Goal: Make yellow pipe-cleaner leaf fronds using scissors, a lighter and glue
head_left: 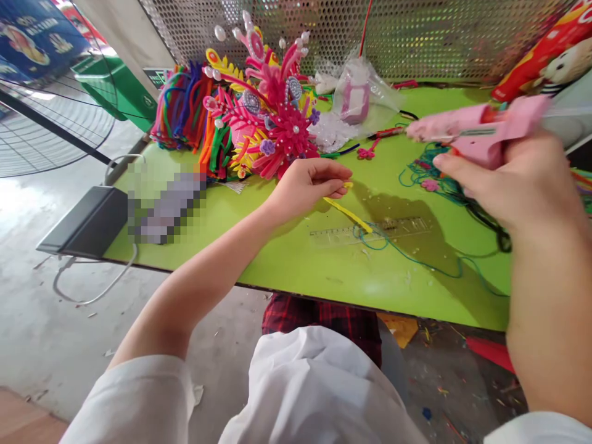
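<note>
"Green runs right across that desk [277, 265]. What's the biggest thing standing on it?"

"That pipe-cleaner bouquet [277, 111], just behind where the person works. I'd mind its petals when reaching across."

"And the right hand [522, 179]?"

"Its grip is wrapped round the handle of a pink glue gun [476, 126], raised above the desk, nozzle [413, 131] pointing left. Whether a finger squeezes it, I can't tell from here. I'd treat that tip as hot and bring it in slowly, aimed clear of bare skin."

"The left hand [309, 185] looks delicate by comparison."

"Narrow grip, thumb against fingertips. Bracing that wrist on the desk would steady it, I reckon."

"What lies near it?"

"A clear ruler [402, 228], flat on the desk."

"So what's in that pinch?"

"The yellow stem [346, 214], in front of the bouquet, its free end reaching over the ruler. Some yellow shows at the fingertips too; one piece or two, I can't say. Better to pinch well away from any glue."

"And the thinnest thing?"

"Teal thread [430, 267], looping by the stem's free end and trailing right. Tied on or merely lying there, I can't tell, so I'd watch that loop for stray drips."
</note>
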`<state>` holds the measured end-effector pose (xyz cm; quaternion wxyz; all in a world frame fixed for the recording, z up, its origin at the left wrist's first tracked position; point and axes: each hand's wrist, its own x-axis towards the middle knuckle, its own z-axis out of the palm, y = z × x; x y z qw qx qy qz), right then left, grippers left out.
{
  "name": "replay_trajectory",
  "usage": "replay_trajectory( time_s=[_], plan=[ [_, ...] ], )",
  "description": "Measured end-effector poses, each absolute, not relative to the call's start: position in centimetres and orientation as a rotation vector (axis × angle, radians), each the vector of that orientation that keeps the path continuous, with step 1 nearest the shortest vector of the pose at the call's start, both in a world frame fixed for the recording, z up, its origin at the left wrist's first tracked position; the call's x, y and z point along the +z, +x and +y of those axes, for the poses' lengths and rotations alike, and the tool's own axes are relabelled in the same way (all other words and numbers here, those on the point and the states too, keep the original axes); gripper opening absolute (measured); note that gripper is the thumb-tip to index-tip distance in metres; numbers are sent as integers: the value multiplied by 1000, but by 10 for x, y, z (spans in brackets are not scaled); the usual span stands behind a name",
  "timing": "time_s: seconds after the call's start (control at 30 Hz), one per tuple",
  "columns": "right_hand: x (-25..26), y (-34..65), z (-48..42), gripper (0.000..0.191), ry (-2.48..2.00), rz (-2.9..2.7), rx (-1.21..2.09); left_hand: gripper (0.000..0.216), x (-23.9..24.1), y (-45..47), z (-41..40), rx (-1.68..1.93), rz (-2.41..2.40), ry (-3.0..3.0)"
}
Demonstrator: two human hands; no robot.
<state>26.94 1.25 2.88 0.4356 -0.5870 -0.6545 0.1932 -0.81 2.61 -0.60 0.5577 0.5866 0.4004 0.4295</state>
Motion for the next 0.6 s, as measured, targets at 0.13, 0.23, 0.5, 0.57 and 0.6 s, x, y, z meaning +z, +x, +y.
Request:
replay_trajectory(
  time_s=[0.13, 0.23, 0.5, 0.57, 0.6],
  plan=[
    [21, 228, -2, 22, -1368, -1217, 794, 14, -2, -1, 11, 1081, 945, 1490],
    [10, 210, -9, 29, -1374, -1276, 1117, 14, 1, 5, -2, 1139, 928, 1708],
    [0, 208, -8, 20, -1292, -1393, 1224, 11, 3, 9, -16, 1187, 930, 1956],
    [-1, 209, -8, 21, -1317, -1424, 1189, 14, 2, 8, -14, 1169, 966, 1921],
    [-1, 209, -8, 21, -1329, -1431, 1162, 15, 1, 8, -12, 1153, 997, 1909]
  ],
)
